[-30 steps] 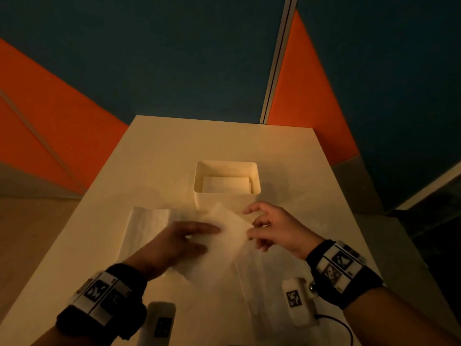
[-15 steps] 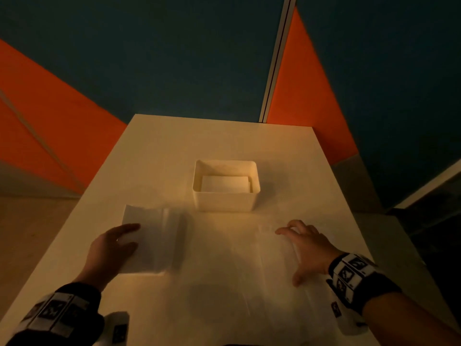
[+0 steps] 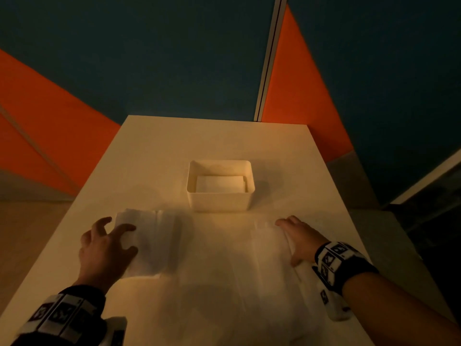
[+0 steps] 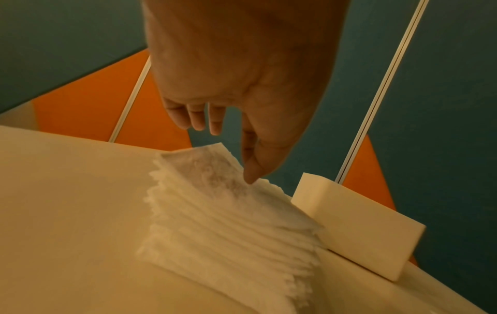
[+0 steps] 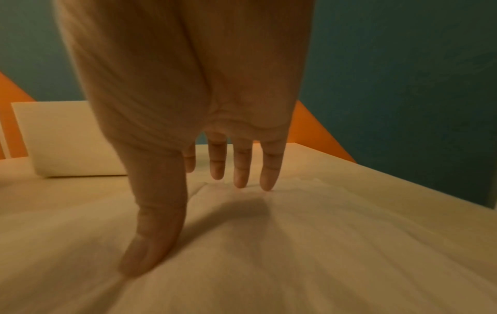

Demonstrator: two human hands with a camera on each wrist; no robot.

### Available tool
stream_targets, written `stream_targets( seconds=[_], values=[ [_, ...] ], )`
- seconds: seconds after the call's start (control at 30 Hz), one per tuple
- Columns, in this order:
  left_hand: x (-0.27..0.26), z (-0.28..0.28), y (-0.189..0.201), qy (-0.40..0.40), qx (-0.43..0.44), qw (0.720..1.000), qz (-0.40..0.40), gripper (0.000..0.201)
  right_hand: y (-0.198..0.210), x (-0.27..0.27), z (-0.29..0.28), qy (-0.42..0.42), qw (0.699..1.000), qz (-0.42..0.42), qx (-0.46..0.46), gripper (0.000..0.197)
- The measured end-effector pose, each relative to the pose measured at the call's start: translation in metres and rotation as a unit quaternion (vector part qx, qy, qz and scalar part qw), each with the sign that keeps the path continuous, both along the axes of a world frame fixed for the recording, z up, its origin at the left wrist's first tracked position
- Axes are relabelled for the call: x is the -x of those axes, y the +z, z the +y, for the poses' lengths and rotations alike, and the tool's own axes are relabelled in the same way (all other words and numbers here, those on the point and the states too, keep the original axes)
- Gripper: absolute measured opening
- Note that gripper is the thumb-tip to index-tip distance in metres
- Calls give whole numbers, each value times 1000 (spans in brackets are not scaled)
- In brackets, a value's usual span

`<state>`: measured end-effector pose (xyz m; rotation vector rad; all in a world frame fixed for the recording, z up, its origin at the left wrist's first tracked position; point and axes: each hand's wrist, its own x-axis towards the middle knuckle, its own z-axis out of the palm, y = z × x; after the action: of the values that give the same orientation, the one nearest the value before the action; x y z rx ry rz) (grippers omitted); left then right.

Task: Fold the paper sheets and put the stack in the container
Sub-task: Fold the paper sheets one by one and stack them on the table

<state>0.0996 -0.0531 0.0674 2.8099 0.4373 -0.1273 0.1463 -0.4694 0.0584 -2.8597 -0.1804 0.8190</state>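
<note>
A second ago both hands met over one sheet just before the container. They have since parted: the left hand (image 3: 104, 248) has gone toward the bench's left edge, thumb tip on the stack of sheets (image 4: 228, 214), and the right hand (image 3: 298, 239) now lies flat on a spread sheet (image 3: 262, 265) nearer the right edge.

Studio-like recording booth, teal & orange wall panels (image 3: 149, 58), plain white table (image 3: 214, 141), dim warm light
</note>
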Motion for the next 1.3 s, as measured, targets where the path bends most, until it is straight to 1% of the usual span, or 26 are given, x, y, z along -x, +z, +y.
stream_targets(
  seconds=[0.07,0.23,0.37,0.53,0.67,0.8,0.87,0.9,0.93,1.0,1.03,1.07,1.13,1.2,1.23,1.27,1.3],
  values=[
    [2,-4,3,12,5,1000,-3,51,-1,-5,0,-3,1000,-6,12,108],
    [4,-5,4,24,9,1000,-8,56,0,-12,-4,-2,997,-9,79,112],
    [3,-8,6,25,1,1000,-3,58,2,-19,-6,-15,996,-19,91,112],
    [3,-10,8,16,1,1000,0,59,3,-24,-4,-8,995,-7,95,112],
    [3,-13,10,6,3,1000,-1,60,3,-27,-1,0,994,-4,105,109],
    [2,-17,11,-1,-3,1000,-8,60,5,-28,2,13,989,-31,142,110],
    [0,-20,12,-7,-2,1000,-9,61,8,-28,3,2,989,-43,142,105],
    [0,-21,13,-11,-1,1000,-7,61,10,-27,2,-3,990,-46,136,96],
    [-1,-23,14,-15,0,1000,-7,61,14,-28,0,-5,991,-49,126,81],
    [-3,-27,17,-25,7,1000,-17,60,26,-30,-4,-13,996,-44,80,42],
    [-3,-31,19,-33,12,999,-27,59,34,-31,-6,-22,998,-35,50,27],
    [-4,-36,20,-43,18,998,-36,58,43,-31,-8,-30,999,-30,22,18],
    [-7,-48,25,-71,35,996,-40,55,59,-32,-9,-43,997,-42,-45,10],
    [-10,-61,31,-114,91,989,-26,48,73,-31,-3,-66,987,-64,-134,9],
    [-12,-68,36,-132,148,980,-5,48,80,-28,1,-85,975,-72,-193,9],
    [-14,-75,38,-143,222,964,16,54,86,-25,7,-108,958,-78,-255,9],
    [-16,-83,42,-146,295,943,41,66,92,-20,14,-133,936,-81,-317,9]
  ],
)
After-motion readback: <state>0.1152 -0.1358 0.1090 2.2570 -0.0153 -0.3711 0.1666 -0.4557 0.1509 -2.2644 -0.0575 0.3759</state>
